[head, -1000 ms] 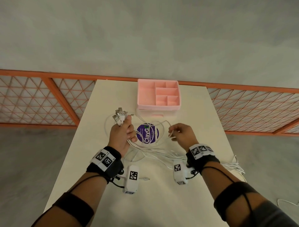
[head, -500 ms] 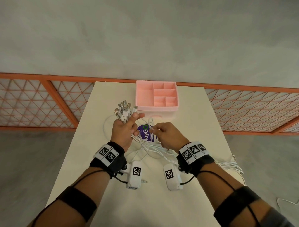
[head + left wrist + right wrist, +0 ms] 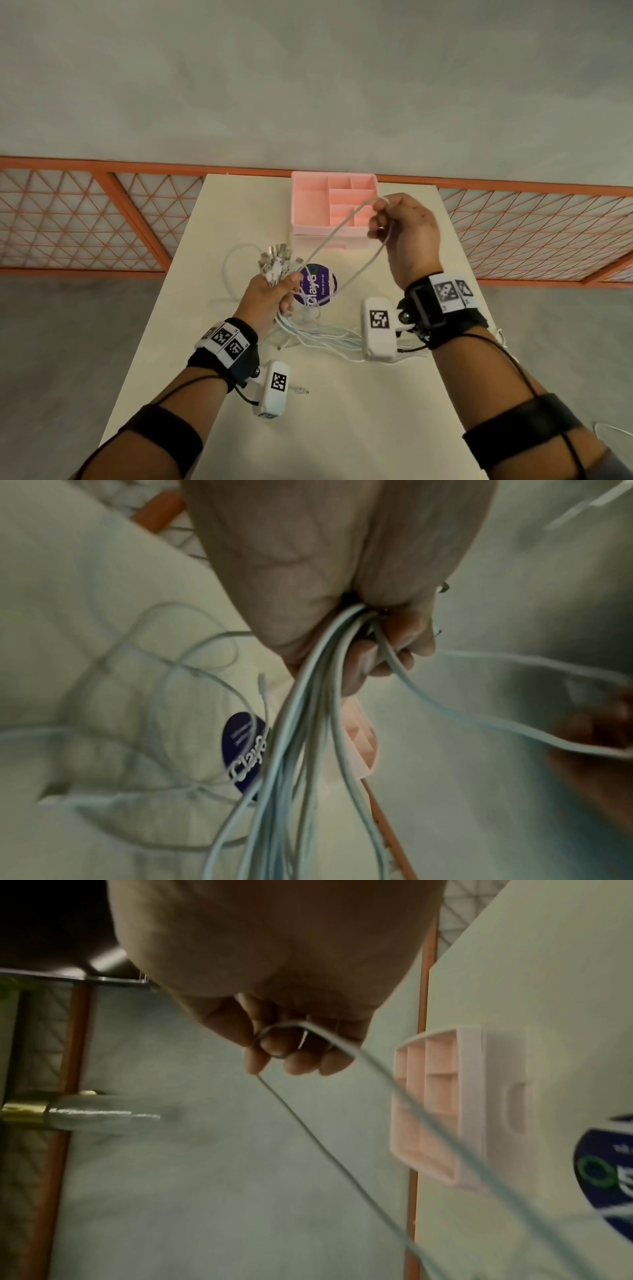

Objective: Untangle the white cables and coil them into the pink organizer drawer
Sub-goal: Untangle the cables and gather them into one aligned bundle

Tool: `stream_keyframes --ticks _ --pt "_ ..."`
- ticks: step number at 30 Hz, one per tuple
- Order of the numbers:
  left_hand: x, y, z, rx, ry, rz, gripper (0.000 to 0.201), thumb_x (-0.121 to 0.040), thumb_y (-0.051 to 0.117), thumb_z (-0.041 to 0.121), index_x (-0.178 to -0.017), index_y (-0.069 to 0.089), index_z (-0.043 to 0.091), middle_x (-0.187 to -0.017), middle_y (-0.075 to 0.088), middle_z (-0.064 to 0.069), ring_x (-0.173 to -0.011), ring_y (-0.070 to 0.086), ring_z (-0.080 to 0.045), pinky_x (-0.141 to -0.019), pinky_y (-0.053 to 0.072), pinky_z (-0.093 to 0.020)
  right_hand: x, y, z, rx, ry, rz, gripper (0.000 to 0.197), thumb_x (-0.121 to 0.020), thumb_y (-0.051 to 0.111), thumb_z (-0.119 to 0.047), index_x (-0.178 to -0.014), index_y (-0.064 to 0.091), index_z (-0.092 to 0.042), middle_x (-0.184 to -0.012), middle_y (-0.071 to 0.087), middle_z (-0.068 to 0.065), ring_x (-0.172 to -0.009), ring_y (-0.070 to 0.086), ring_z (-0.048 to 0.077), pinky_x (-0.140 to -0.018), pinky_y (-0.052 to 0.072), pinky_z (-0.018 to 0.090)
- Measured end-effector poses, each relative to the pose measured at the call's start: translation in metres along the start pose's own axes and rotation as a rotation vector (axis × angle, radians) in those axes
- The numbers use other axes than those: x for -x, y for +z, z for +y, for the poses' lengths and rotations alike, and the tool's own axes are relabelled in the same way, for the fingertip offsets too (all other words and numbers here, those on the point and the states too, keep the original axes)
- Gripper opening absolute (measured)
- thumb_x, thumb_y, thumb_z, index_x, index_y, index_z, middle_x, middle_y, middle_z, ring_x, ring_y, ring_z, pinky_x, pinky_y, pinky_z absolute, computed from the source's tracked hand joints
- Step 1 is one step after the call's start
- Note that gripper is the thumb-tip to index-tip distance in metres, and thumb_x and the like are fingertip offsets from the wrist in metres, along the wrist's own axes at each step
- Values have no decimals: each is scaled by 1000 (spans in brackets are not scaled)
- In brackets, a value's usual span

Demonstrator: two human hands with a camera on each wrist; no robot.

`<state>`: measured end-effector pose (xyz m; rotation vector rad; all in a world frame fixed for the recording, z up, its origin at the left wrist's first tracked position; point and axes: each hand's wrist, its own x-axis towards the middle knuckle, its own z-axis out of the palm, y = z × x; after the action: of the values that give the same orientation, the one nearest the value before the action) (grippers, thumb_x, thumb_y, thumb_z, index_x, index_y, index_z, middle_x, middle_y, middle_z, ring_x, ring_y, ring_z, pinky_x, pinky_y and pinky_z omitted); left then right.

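My left hand (image 3: 272,298) grips a bundle of white cables (image 3: 318,337) in its fist, with several USB plugs (image 3: 275,262) sticking up above the knuckles. In the left wrist view the white cables (image 3: 308,723) stream down out of my left hand (image 3: 387,642). My right hand (image 3: 394,219) is raised in front of the pink organizer drawer (image 3: 310,209) and pinches a loop of one white cable (image 3: 342,233) drawn out of the bundle. The right wrist view shows that cable loop (image 3: 308,1031) hooked round my right hand's (image 3: 291,1053) curled fingers, beside the organizer (image 3: 469,1110).
A round purple sticker (image 3: 317,284) lies on the cream table (image 3: 359,411) between my hands. Loose cable loops (image 3: 236,270) trail left of the bundle, and more cable hangs off the table's right edge (image 3: 501,337). An orange lattice railing (image 3: 85,219) runs behind the table.
My right hand has lifted up and to the right from beside the left hand, drawing one cable out into a long loop in front of the organizer. The left hand keeps holding the bundle.
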<state>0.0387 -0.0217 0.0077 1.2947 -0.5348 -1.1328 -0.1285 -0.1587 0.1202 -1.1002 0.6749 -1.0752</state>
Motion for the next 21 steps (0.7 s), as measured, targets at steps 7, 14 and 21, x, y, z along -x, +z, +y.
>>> stream_keyframes --ticks 7,14,21 --pt "-9 -9 -11 114 -26 194 16 -93 67 16 -81 66 6 -71 61 -4 -42 38 -8 -42 38 -22 -7 -44 35 1120 197 -1 35 -90 55 -14 -124 62 -13 -116 66 11 -105 63 29 -89 49 34" --pt "-9 7 -7 -35 -14 118 29 -90 71 18 -70 62 0 -71 46 -17 -44 31 -15 -44 34 -25 22 -5 65 1411 -75 -542 44 -94 58 -38 -136 54 -22 -138 56 2 -129 46 23 -106 40 46" --pt "-5 -3 -7 59 -33 141 22 -90 72 19 -81 65 0 -77 53 -16 -43 33 -11 -43 30 -23 13 11 49 863 56 -382 22 -96 54 -13 -78 66 -16 -61 62 -12 -58 55 11 -65 50 30"
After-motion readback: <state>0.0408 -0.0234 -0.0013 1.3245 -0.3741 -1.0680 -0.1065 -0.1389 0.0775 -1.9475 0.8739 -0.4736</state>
